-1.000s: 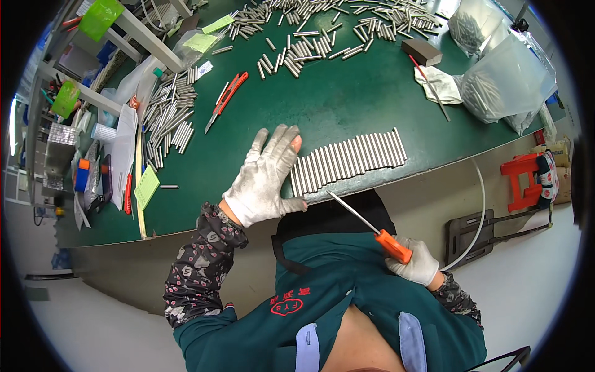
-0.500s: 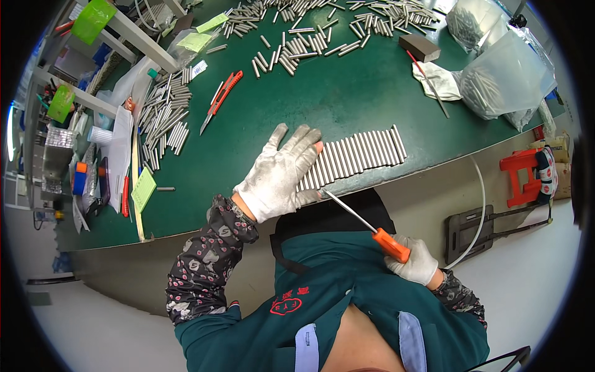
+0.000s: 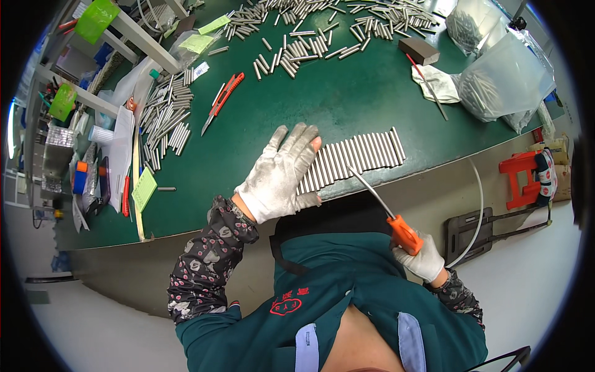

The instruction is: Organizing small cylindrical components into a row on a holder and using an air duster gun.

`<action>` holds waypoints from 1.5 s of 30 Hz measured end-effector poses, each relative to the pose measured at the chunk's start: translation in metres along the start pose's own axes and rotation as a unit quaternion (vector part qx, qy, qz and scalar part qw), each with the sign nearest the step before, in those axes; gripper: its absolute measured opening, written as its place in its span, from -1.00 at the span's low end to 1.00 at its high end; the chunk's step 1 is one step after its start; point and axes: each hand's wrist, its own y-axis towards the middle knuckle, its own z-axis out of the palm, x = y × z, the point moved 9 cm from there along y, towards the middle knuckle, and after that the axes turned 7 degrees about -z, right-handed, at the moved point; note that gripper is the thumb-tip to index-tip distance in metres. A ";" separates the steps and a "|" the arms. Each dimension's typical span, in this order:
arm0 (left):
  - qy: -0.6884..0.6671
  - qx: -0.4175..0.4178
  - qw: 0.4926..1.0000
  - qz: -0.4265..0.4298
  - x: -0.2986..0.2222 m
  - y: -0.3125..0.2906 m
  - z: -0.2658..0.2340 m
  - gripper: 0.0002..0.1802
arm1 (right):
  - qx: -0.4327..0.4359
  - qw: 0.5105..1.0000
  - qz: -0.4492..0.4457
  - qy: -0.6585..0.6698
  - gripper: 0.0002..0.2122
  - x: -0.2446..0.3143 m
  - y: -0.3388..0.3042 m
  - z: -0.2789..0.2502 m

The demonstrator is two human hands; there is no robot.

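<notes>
A row of short metal rods (image 3: 362, 152) lies side by side near the front edge of the green table. My left hand (image 3: 279, 170), in a white glove smudged grey, rests flat over the row's left end with its fingers stretched out, hiding some rods. My gloved right hand (image 3: 424, 257) grips the orange handle of a screwdriver (image 3: 405, 235) just off the table's edge. The long shaft slants up and left, and its tip meets or overlaps the lower ends of rods near the row's middle.
Many loose rods (image 3: 297, 53) are scattered at the back, and another heap (image 3: 166, 108) lies to the left. A red utility knife (image 3: 223, 102) is near that heap. To the right are a brown block (image 3: 419, 49), a white cloth (image 3: 437, 84) and plastic bags of rods (image 3: 496, 80).
My right hand has shifted a little to the right, carrying the screwdriver. Its tip has slid from beside my left thumb to the middle of the row. My left hand stays nearly still.
</notes>
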 end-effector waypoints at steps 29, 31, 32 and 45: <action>-0.107 -0.084 0.990 -0.023 0.007 -0.012 -0.002 0.36 | 0.039 0.998 -0.006 -0.045 -0.85 0.014 0.003 0.009; -0.106 -0.085 0.990 -0.021 0.008 -0.013 -0.003 0.35 | 0.035 0.998 -0.007 -0.050 -0.85 0.015 0.002 0.008; -0.104 -0.086 0.991 -0.016 0.008 -0.012 -0.003 0.35 | 0.045 0.998 -0.012 -0.049 -0.85 0.014 0.001 0.011; -0.118 -0.087 0.989 -0.023 0.009 -0.012 -0.003 0.25 | 0.017 0.995 0.002 -0.100 -0.83 0.026 -0.004 0.001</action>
